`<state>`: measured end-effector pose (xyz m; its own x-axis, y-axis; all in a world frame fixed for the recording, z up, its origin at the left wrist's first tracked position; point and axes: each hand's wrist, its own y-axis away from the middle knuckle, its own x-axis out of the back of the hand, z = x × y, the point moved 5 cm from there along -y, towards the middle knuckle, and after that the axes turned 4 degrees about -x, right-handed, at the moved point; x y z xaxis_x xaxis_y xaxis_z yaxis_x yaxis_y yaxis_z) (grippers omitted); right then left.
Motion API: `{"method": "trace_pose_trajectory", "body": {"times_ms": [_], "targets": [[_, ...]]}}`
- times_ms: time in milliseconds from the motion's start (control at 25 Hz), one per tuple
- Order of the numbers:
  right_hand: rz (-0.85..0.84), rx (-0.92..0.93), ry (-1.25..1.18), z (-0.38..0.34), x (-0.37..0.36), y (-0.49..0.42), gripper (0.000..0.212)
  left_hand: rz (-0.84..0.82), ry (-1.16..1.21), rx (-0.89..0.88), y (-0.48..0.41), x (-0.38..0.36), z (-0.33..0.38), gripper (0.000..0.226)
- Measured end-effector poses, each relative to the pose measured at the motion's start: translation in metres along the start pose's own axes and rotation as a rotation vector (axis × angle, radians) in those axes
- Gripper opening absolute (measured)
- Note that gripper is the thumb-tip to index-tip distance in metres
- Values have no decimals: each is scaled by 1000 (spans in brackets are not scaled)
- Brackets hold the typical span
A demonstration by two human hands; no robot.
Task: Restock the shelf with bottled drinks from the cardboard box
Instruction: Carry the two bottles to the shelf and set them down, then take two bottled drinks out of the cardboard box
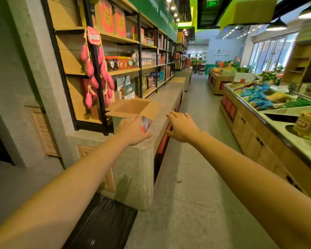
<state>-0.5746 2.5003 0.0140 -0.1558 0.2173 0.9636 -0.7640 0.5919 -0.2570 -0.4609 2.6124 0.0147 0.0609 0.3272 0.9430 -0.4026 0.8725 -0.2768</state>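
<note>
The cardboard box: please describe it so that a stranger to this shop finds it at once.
A long grey counter runs below the wall shelves on the left. At its near end stands the cardboard box, by the left hand. Unlike the printed boxes above, it is plain brown inside, flaps open.

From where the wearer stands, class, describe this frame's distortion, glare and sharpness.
Head view: the wide lens bows the tall wooden shelf and grey concrete counter; ceiling spotlights and far windows blow out white; the open brown cardboard box, left hand and right hand look slightly soft, the frame's edges softer.
</note>
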Motion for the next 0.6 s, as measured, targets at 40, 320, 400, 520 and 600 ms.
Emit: {"method": "trace_pose_trajectory", "body": {"times_ms": [40, 320, 400, 520, 600], "targets": [[-5, -4, 3, 13, -10, -18, 69, -13, -5, -15, -27, -14, 0, 70], [17, -11, 51, 89, -67, -192, 70, -19, -86, -61, -233, -77, -30, 85], [28, -8, 54, 107, -78, -252, 69, -6, -104, -88, -299, -86, -46, 87], [-1, -9, 39, 130, -97, -326, 68, -43, -128, -85, -379, -103, -63, 87], [0, -7, 27, 148, -111, -378, 68, -37, -158, -95, -432, -114, -71, 86]]}}
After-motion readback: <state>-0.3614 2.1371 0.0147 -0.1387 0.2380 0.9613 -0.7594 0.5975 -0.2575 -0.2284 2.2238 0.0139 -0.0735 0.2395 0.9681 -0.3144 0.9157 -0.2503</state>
